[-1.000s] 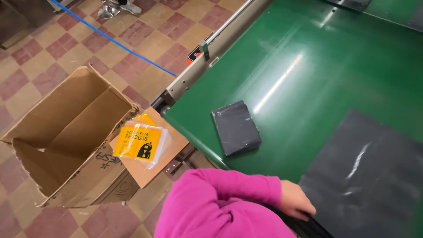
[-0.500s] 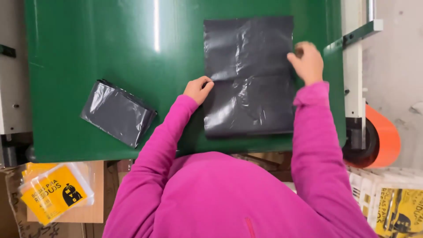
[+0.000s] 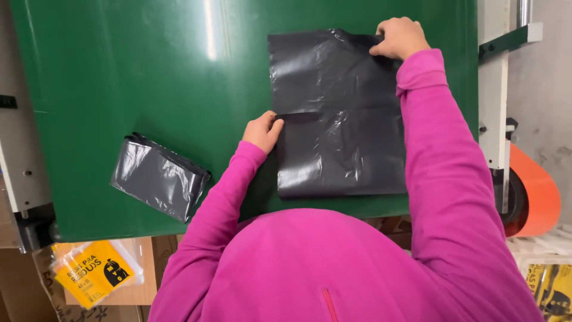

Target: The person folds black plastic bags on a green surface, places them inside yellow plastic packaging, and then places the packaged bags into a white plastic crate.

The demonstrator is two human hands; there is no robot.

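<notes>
A black plastic bag (image 3: 339,113) lies flat and spread out on the green surface (image 3: 149,71), glossy and creased, with a fold line running across its middle. Its long sides run away from the person. The right hand (image 3: 400,37) pinches its far right corner; the left hand (image 3: 264,130) presses its left edge at the crease. To the left, well apart, lies a folded black plastic bag (image 3: 158,176), a thick tilted bundle near the surface's front edge.
</notes>
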